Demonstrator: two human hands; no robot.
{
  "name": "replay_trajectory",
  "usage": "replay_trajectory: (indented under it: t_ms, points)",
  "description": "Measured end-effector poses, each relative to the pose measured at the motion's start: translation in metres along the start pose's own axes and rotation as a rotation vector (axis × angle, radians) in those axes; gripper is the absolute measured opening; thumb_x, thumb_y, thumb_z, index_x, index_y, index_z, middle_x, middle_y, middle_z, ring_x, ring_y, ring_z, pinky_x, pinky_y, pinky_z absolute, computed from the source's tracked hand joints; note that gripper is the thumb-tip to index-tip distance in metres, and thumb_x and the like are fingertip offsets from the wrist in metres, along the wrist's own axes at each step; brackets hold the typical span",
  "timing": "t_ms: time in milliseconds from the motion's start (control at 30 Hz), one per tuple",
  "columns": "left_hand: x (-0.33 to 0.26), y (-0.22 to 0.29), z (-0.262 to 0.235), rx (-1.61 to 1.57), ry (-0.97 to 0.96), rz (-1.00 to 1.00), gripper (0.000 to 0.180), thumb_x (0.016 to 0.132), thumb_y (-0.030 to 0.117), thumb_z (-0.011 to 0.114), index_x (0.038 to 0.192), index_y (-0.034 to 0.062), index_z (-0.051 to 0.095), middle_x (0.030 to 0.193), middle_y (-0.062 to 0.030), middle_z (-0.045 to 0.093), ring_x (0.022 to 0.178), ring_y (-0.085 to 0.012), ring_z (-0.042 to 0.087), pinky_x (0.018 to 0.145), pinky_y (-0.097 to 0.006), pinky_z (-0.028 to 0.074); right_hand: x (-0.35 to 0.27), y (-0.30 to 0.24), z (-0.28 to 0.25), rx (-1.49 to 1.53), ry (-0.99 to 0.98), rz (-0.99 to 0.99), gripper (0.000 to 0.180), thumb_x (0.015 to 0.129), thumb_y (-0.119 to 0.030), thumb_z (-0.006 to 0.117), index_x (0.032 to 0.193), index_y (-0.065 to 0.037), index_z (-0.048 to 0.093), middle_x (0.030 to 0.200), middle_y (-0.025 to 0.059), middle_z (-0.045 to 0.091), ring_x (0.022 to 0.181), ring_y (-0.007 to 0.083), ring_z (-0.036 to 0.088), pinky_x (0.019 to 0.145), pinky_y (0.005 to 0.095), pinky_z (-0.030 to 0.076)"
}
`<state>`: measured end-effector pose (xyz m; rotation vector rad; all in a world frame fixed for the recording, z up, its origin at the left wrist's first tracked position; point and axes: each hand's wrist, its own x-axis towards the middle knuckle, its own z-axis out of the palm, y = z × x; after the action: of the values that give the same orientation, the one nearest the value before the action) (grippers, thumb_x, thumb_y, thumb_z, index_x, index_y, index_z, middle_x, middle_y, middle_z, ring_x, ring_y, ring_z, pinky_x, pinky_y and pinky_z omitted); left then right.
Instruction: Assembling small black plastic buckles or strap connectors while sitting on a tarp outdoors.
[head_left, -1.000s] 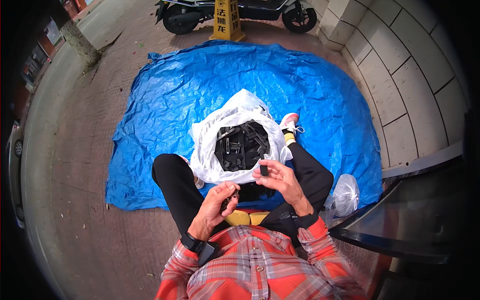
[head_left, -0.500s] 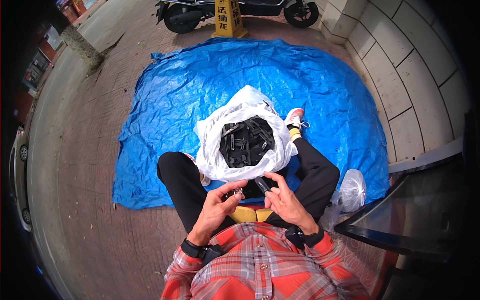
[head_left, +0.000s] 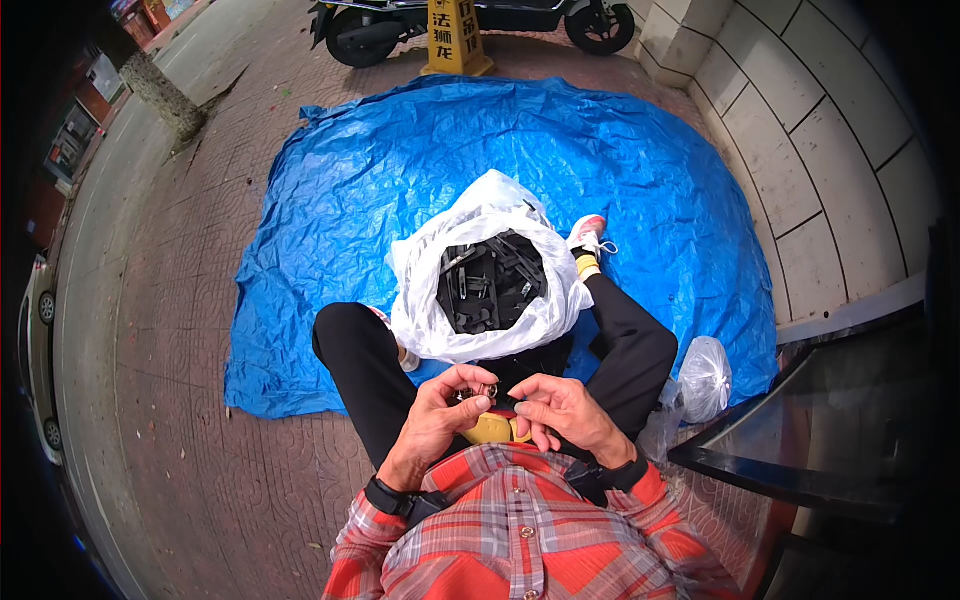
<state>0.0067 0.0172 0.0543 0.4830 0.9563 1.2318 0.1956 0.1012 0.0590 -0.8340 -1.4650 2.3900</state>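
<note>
In front of my lap, my left hand [head_left: 437,418] is closed, thumb and fingertips pinching a small shiny metal piece [head_left: 491,391]; its exact kind is too small to tell. Close beside it on the right, my right hand [head_left: 572,412] has its thumb and forefinger brought together. Whatever may be between those fingertips is too small to make out. Just beyond both hands, a white plastic bag [head_left: 418,325] gapes wide between my legs. Loose black plastic parts [head_left: 490,283], several of them long and narrow, fill it.
A crumpled blue tarp [head_left: 350,180] lies under the bag and my feet. At the right sits a knotted clear plastic bag [head_left: 705,380] beside a dark glossy panel [head_left: 800,430]. A yellow sign stand [head_left: 457,45] and a parked scooter [head_left: 370,35] are at the far edge, a tiled wall [head_left: 820,170] at right.
The flat black part that my right hand held is no longer visible in it. My right hand has come lower, fingertips nearer the left hand, which still holds the metal piece.
</note>
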Motion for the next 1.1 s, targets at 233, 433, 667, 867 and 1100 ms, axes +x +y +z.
replay_trajectory:
  t_ms: [233,433,667,867,1100]
  points:
    - [-0.001,-0.002,0.012,0.005,0.014,-0.014,0.024,0.073,0.0,0.068,0.095,0.0008,0.059,0.074,-0.0021,0.058,0.056,-0.002,0.046,0.045,-0.014,0.032,0.006,-0.013,0.01,0.121,-0.036,-0.01,0.021,0.089,-0.014,0.052,0.101,0.002,0.047,0.071,0.0084,0.059,0.048,0.0052,0.048,0.039,0.0167,0.036]
    - [-0.005,-0.005,0.009,0.078,0.081,0.033,0.021,0.071,-0.002,0.069,0.09,-0.0004,0.06,0.073,-0.002,0.059,0.053,-0.0014,0.045,0.044,-0.015,0.031,0.004,-0.011,0.0,-0.156,-0.053,0.037,0.018,0.088,-0.016,0.054,0.089,0.001,0.053,0.066,0.0018,0.054,0.051,0.0027,0.044,0.045,0.0174,0.034]
    - [-0.008,-0.013,0.01,0.143,0.084,0.136,0.017,0.072,-0.003,0.068,0.087,-0.0009,0.061,0.072,-0.0027,0.06,0.049,-0.0015,0.043,0.043,-0.016,0.031,0.009,-0.017,0.01,-0.055,-0.02,0.086,0.015,0.086,-0.014,0.054,0.082,0.0,0.054,0.062,-0.0016,0.049,0.053,0.0023,0.042,0.045,0.0187,0.032]
    - [0.006,-0.018,0.017,0.273,0.339,0.291,0.014,0.073,-0.003,0.066,0.086,-0.001,0.061,0.074,-0.0028,0.06,0.059,-0.0041,0.051,0.051,-0.017,0.04,0.019,-0.014,0.028,-1.07,0.545,-0.668,0.019,0.076,-0.009,0.062,0.089,0.0,0.053,0.087,0.0131,0.054,0.082,0.0295,0.051,0.073,0.0363,0.042]
    - [0.014,-0.032,0.015,0.395,0.291,0.48,0.016,0.076,0.004,0.068,0.088,-0.0017,0.059,0.076,-0.0016,0.06,0.067,-0.0042,0.052,0.058,-0.017,0.043,0.026,-0.005,0.04,-1.114,0.45,-0.619,0.026,0.078,-0.017,0.062,0.089,0.003,0.049,0.076,0.0148,0.05,0.066,0.0314,0.055,0.054,0.038,0.045]
